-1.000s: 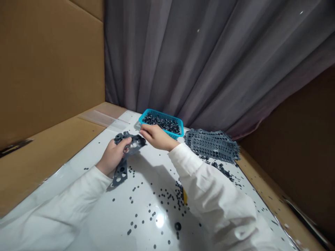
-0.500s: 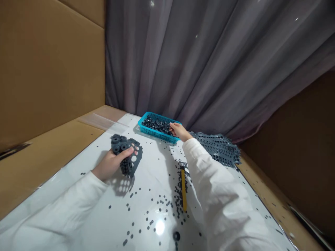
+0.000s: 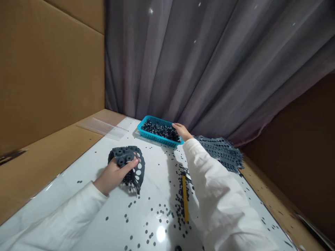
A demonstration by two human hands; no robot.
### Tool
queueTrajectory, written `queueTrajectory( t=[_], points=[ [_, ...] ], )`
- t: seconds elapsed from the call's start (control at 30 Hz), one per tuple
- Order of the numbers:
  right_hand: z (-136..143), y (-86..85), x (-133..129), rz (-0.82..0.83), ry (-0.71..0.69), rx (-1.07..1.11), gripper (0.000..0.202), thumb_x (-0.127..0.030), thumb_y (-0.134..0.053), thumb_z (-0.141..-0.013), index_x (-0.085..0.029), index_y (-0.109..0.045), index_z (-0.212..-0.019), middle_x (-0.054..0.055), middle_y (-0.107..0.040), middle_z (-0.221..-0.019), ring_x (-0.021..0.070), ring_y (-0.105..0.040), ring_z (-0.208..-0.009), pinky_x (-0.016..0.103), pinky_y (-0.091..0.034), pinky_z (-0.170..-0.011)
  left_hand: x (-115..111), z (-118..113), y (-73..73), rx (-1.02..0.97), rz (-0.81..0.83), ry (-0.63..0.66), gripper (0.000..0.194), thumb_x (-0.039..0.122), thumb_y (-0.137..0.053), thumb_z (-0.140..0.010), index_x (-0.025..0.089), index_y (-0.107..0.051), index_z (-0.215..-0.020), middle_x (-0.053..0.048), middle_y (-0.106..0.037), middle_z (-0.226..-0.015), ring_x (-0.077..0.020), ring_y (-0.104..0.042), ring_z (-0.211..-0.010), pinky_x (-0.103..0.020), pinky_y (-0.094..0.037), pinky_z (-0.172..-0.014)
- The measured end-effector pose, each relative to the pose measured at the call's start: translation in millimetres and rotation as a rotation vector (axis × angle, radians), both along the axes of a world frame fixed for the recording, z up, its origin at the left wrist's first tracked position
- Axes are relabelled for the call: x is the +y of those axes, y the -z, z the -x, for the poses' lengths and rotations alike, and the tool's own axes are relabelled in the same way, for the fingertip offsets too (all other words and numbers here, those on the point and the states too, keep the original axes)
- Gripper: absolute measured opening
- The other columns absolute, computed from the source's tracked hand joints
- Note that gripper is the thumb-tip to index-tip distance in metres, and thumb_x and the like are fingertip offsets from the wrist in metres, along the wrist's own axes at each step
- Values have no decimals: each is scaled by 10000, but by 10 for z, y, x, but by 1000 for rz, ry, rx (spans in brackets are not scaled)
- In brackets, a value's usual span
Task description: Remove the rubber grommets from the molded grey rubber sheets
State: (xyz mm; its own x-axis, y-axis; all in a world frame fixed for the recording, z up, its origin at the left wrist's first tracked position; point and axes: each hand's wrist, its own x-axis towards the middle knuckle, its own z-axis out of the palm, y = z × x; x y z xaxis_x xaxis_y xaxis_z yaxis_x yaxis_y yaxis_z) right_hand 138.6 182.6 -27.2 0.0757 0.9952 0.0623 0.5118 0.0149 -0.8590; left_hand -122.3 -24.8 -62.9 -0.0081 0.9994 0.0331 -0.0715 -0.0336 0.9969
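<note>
My left hand (image 3: pixel 115 174) is closed around a dark grey rubber-like sheet (image 3: pixel 140 160), folded over and full of round holes. Raised ring shapes stand out on its upper part, and my thumb presses on its face. A torn-looking strip hangs below my fingers. At the right end of a turquoise plastic basket (image 3: pixel 157 140), my right hand (image 3: pixel 184 132) reaches over the rim with its visible fingers stretched out; the lower fingers are partly hidden. Small dark pieces (image 3: pixel 159 129) fill the basket.
More perforated dark sheets (image 3: pixel 220 151) lie stacked behind my right forearm. A yellow-handled tool (image 3: pixel 185 198) rests among scattered black discs (image 3: pixel 180 212) on the white tabletop (image 3: pixel 104 237). A clear plastic bag (image 3: pixel 104 127) lies back left. Cardboard walls (image 3: pixel 52 76) and a grey curtain (image 3: pixel 167 59) enclose the table.
My left hand has turned the dark sheet, so its holes face me more and its lower end hangs down. The curled fingers of my right hand have straightened at the basket's right end.
</note>
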Motion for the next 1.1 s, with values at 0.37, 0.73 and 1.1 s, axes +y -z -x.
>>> queueTrajectory(
  t=[0.37,0.73,1.1],
  points=[
    [410,-158,-1328,329,-664,115,535,-586,-393,-828,-144,-675,-720,87,-681,-816,159,-606,-711,269,-411,-604,-108,36,-29,399,-295,251,182,341,-590,-763,188,-641,-847,-75,-693,-933,-250,-611,-930,-371,-443,-902],
    [644,6,-2117,-56,-537,366,198,-372,-576,-793,-176,-585,-767,26,-600,-720,152,-544,-669,305,-432,-651,-91,-38,-13,-195,87,503,562,664,-579,-628,165,-649,-878,-90,-695,-769,-263,-642,-744,-374,-513,-684],
    [733,-197,-2187,-292,-663,-382,264,-426,-523,-810,-180,-462,-735,-11,-511,-642,105,-432,-557,243,-332,-552,-133,-15,-35,210,-128,252,281,433,-571,-770,158,-620,-741,-20,-641,-693,-187,-591,-687,-263,-471,-645]
  ],
)
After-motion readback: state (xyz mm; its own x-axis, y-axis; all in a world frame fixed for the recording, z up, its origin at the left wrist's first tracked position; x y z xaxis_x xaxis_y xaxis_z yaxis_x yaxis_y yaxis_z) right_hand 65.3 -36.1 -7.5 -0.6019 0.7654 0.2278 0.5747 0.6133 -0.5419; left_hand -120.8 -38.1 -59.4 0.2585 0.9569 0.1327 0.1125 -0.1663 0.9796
